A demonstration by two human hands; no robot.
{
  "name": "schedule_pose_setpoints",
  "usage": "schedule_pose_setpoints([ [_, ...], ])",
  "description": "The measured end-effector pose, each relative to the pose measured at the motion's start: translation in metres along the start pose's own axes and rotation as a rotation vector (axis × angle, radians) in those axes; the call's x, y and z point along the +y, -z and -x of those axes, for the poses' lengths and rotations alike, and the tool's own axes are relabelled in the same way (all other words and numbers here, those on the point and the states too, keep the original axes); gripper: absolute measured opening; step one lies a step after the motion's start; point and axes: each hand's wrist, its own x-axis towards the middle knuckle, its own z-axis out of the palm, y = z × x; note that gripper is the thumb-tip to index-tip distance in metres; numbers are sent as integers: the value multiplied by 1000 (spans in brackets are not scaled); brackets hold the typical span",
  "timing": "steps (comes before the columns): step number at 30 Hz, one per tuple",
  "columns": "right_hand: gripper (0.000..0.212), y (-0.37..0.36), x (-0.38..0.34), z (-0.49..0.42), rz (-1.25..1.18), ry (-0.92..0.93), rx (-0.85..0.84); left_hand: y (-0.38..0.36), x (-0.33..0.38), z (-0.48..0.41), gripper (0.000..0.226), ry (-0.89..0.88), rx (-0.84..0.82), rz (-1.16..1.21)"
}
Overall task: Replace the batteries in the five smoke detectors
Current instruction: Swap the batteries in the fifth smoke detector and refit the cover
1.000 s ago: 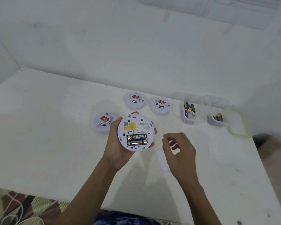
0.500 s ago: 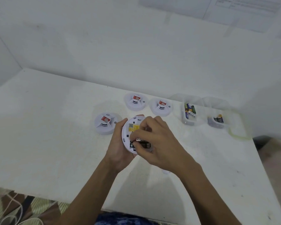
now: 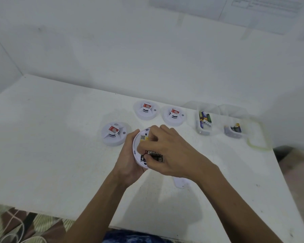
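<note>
Right now I am working at the smoke detector [image 3: 139, 151] near the middle of the frame, turned back side up so its battery bay faces me. My left hand [image 3: 128, 163] is cupping it from the left and underneath, fingers wrapped around the rim, holding it off the table [image 3: 60, 137] so it is not sliding while I dig. My right hand [image 3: 167, 155] is lying across the open bay, fingertips [image 3: 144, 156] pinching at the left end of the black batteries [image 3: 154, 155] seated there; I judge I am prying the old ones out, though whether one is already lifting I cannot tell.

Just below my right wrist a small white piece [image 3: 181, 183] is lying flat on the table, probably the bay cover, parked close for refitting.

Further out, three more detectors are waiting face up: one [image 3: 113, 134] just left of my hands, two [image 3: 146, 110] [image 3: 173, 115] above them. A fifth I cannot see.

At the upper right, two clear tubs are sitting side by side, one [image 3: 203, 131] holding several mixed batteries, the other [image 3: 233, 134] only a few, presumably fresh and spent kept apart.
</note>
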Motion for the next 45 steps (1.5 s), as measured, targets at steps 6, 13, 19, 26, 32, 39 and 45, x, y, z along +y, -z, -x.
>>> schedule_pose_setpoints([
  [6,14,2,1,-3,38,43,-39,-2,-3,0,43,-34,28,-29],
  [13,24,2,6,-3,-105,49,-1,-2,-4,-4,49,-17,78,-60],
  [19,13,5,3,5,-437,-145,213,-2,3,-7,57,-84,74,40],
  [26,18,-3,-4,8,-669,-402,404,0,10,-10,50,-158,95,116],
  [32,9,-14,-12,10,-521,-563,374,-1,15,-14,56,-259,90,55],
  [39,6,-20,-20,5,-438,-685,408,0,14,-19,42,-376,157,-65],
  [45,10,-23,-29,0,-512,-814,383,-2,12,-20,36,-453,181,-156],
])
